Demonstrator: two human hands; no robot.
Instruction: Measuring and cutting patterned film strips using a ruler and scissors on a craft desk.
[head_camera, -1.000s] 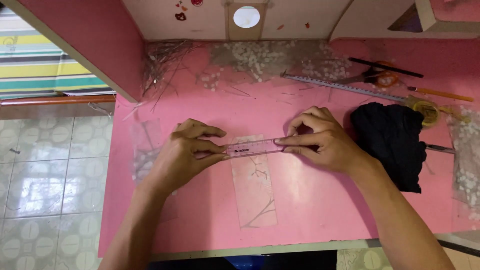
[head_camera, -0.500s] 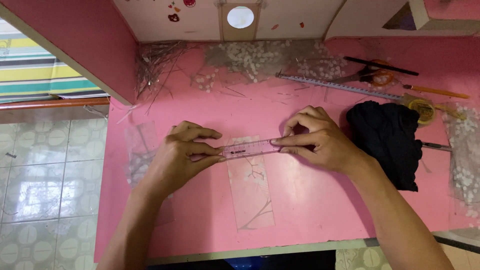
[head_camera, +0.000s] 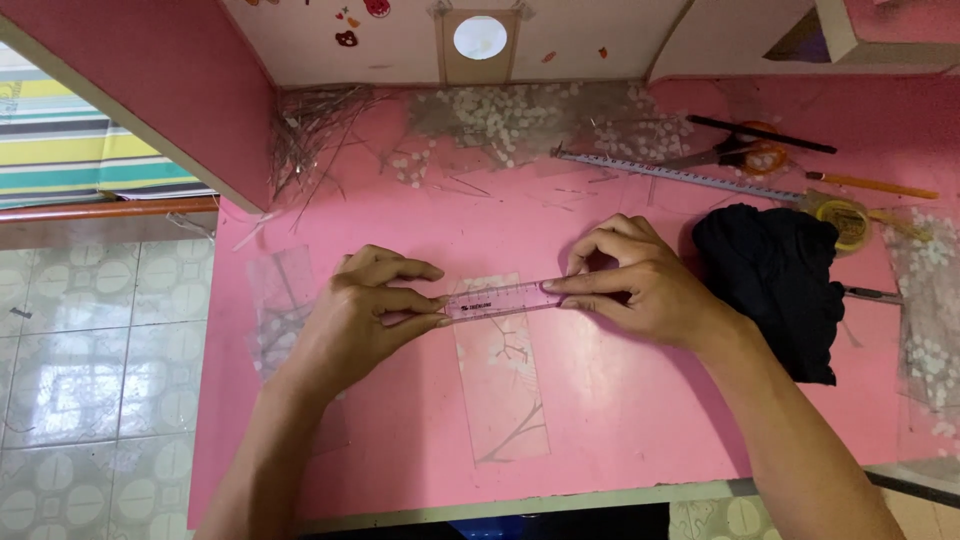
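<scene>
Pinching one ruler (head_camera: 497, 298), two hands

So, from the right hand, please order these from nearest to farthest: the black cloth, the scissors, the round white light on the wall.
Measured from the right hand:
1. Black cloth, just to its right on the desk.
2. Scissors, farther up and right, near the back of the desk.
3. Round white light, up on the back wall, to the left.

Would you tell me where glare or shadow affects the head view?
Head view: glare whitens the floor tiles at left; soft shadows lie under both hands, left hand and right hand; the ruler and desk are evenly lit and sharp.
</scene>
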